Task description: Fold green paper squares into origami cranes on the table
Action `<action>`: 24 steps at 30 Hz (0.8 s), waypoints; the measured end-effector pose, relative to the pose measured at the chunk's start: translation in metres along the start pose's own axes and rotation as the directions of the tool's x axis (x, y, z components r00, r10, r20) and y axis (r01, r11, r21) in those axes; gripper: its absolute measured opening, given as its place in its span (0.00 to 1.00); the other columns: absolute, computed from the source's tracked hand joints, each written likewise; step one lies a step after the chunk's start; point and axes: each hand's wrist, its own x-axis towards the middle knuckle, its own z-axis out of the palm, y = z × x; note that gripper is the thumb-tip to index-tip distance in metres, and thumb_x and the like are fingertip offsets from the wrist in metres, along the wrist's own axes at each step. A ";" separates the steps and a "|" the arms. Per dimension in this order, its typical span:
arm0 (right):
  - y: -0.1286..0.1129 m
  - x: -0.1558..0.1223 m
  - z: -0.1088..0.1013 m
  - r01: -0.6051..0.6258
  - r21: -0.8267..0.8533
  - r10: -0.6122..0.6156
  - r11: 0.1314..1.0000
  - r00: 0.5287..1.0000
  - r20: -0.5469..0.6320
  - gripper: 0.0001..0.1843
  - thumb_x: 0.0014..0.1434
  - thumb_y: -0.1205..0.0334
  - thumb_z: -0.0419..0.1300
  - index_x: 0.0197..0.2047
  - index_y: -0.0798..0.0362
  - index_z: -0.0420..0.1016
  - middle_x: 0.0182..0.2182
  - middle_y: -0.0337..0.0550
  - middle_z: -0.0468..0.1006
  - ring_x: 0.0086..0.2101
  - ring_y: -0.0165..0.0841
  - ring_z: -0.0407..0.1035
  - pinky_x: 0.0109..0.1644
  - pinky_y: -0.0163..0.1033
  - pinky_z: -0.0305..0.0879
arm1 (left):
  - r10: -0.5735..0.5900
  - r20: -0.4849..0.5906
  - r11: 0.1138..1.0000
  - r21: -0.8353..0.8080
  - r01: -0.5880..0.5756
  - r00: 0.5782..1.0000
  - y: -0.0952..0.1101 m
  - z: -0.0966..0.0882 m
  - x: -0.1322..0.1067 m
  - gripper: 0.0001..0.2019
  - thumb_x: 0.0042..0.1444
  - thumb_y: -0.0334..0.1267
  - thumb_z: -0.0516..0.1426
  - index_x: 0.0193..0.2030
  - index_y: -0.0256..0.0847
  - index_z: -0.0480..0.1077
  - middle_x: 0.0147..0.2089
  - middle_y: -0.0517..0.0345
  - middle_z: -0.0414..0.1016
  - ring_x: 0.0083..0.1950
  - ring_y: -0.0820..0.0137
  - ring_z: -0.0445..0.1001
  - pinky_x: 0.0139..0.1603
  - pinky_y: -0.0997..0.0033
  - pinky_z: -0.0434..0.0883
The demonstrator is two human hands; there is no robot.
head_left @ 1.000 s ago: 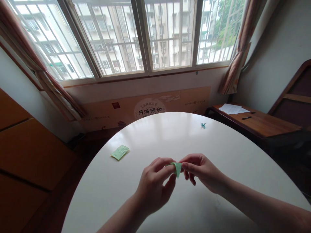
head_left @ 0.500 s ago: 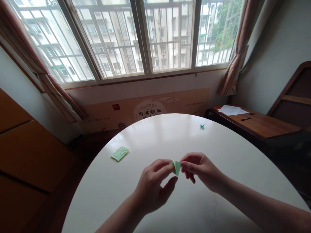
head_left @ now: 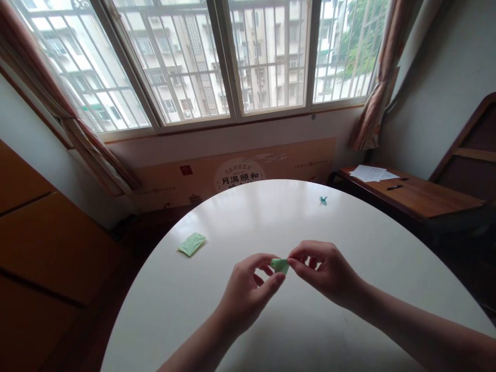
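Note:
My left hand [head_left: 248, 294] and my right hand [head_left: 325, 271] meet above the round white table [head_left: 349, 320]. Both pinch a small folded piece of green paper [head_left: 279, 265] between thumb and fingertips. The paper is held just above the tabletop, near the table's middle. My right hand's other fingers are curled. Much of the paper is hidden by the fingertips.
A flat green paper packet [head_left: 191, 243] lies on the table's left side. A tiny teal folded paper figure [head_left: 323, 200] sits near the far right edge. A wooden desk [head_left: 418, 199] with white papers [head_left: 372, 173] and a pen stands at the right. Windows and curtains lie beyond.
The green paper has turned from hanging point-down to lying flatter between the fingertips. My left thumb has moved under it and both hands have shifted slightly.

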 end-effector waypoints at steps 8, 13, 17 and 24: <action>-0.003 -0.001 0.003 -0.132 0.154 0.118 0.979 0.988 0.100 0.10 0.64 0.54 0.62 0.40 0.52 0.78 0.29 0.42 0.79 0.29 0.33 0.71 0.27 0.34 0.64 | -0.267 0.016 0.928 -0.264 0.262 0.964 -0.004 0.006 0.006 0.15 0.53 0.48 0.64 0.31 0.35 0.80 0.26 0.54 0.73 0.27 0.72 0.67 0.24 0.76 0.67; -0.002 -0.002 0.007 -0.219 0.237 0.182 0.946 0.969 0.170 0.11 0.61 0.54 0.66 0.38 0.54 0.80 0.30 0.43 0.78 0.30 0.32 0.70 0.23 0.30 0.61 | -0.370 0.059 0.841 -0.404 0.361 0.927 -0.001 0.010 0.006 0.18 0.50 0.51 0.66 0.29 0.34 0.80 0.26 0.54 0.72 0.28 0.73 0.65 0.23 0.79 0.65; 0.000 0.000 0.006 -0.317 0.304 0.257 0.898 0.941 0.222 0.10 0.61 0.56 0.65 0.36 0.55 0.78 0.29 0.43 0.79 0.29 0.33 0.72 0.20 0.29 0.61 | -0.333 0.116 0.872 -0.341 0.352 0.936 -0.007 0.009 0.006 0.21 0.49 0.53 0.66 0.28 0.32 0.80 0.23 0.57 0.68 0.25 0.74 0.64 0.21 0.78 0.64; -0.005 0.001 0.003 -0.360 0.236 0.298 0.903 0.918 0.260 0.09 0.59 0.59 0.66 0.33 0.56 0.77 0.25 0.41 0.77 0.26 0.28 0.69 0.20 0.26 0.58 | -0.231 -0.009 0.951 -0.215 0.224 0.973 -0.006 0.000 0.009 0.18 0.53 0.49 0.64 0.34 0.32 0.81 0.27 0.51 0.77 0.25 0.72 0.67 0.22 0.76 0.66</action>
